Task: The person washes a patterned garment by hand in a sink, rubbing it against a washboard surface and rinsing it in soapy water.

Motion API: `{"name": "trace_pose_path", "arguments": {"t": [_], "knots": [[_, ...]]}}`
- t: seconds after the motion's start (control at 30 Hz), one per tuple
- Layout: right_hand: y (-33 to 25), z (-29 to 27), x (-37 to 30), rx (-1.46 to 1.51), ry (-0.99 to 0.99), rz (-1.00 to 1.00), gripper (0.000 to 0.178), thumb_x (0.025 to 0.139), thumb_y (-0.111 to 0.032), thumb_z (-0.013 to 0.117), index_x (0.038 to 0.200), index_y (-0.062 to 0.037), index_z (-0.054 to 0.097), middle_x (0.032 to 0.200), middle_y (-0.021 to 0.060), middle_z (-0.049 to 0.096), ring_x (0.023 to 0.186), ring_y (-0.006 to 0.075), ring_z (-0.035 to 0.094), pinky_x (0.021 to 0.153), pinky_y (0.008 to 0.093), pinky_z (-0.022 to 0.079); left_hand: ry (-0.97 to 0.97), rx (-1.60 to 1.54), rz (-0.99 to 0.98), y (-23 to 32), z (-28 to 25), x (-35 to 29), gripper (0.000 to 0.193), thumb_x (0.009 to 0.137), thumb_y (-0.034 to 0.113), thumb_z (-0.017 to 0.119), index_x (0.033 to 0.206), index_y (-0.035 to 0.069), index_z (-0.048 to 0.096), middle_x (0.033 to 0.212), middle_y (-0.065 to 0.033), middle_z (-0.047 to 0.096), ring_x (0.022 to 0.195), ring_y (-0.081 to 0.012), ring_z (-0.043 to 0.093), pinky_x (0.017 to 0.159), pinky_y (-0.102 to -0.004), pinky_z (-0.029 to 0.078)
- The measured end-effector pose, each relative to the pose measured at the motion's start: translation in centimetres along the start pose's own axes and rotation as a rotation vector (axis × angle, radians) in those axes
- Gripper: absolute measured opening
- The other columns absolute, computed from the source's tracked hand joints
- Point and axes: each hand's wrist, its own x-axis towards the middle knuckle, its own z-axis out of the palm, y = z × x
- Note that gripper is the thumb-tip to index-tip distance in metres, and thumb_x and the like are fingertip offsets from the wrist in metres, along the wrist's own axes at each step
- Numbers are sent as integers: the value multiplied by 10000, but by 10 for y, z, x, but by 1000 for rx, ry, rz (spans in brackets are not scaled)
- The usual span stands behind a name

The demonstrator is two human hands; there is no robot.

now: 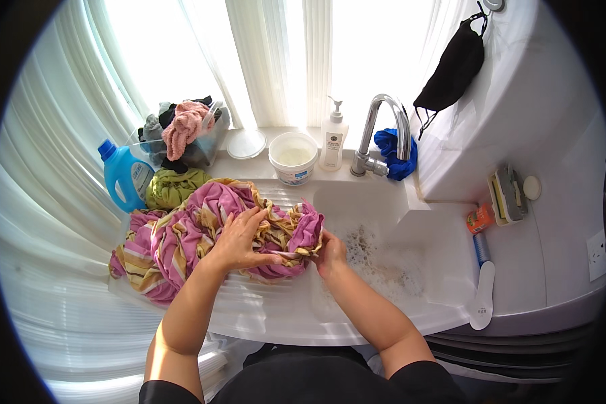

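A large bunched pink and yellow striped cloth (175,246) lies across the ribbed washboard side of the white sink (276,323). My left hand (239,244) rests on top of it, fingers stretched and thumb spread to the right. At the cloth's right end, beside the basin, my right hand (331,256) is closed around its edge; part of those fingers is hidden behind the fabric. Foamy, greyish water (377,262) stands in the basin to the right. A green cloth (175,188) lies against the far left of the striped one.
Along the back stand a blue detergent bottle (122,176), a clear bin (205,149) of clothes, a white tub (293,161), a pump bottle (333,138) and a chrome faucet (384,128) with a blue cloth (397,158) behind. A brush (483,286) lies on the right rim.
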Motion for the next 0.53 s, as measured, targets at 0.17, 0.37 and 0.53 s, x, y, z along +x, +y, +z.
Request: {"name": "trace_pose_path", "arguments": {"t": [0.17, 0.37, 0.53], "knots": [[-48, -21, -27, -480, -14, -113, 496, 971, -372, 545, 1377, -96, 477, 1243, 66, 605, 1147, 213, 544, 990, 525, 412, 114, 120, 64, 2, 17, -32, 847, 587, 409, 870, 1289, 80, 530, 1265, -176, 567, 1229, -367, 512, 1016, -535, 394], [-25, 3, -57, -518, -370, 5, 879, 857, -442, 703, 1536, -112, 251, 1410, 124, 483, 1273, 224, 499, 1023, 447, 427, 333, -342, 177, 86, 29, -12, 269, 726, 175, 798, 896, 51, 629, 857, -106, 627, 832, -306, 622, 689, -385, 507], [-40, 7, -24, -425, -604, 102, 985, 838, -379, 757, 1566, -114, 149, 1485, 162, 406, 1356, 257, 452, 1098, 377, 423, 12, -956, 211, 79, -16, 52, 726, 871, 293, 764, 1419, 57, 350, 1362, -151, 495, 1179, -227, 537, 971, -282, 437]]}}
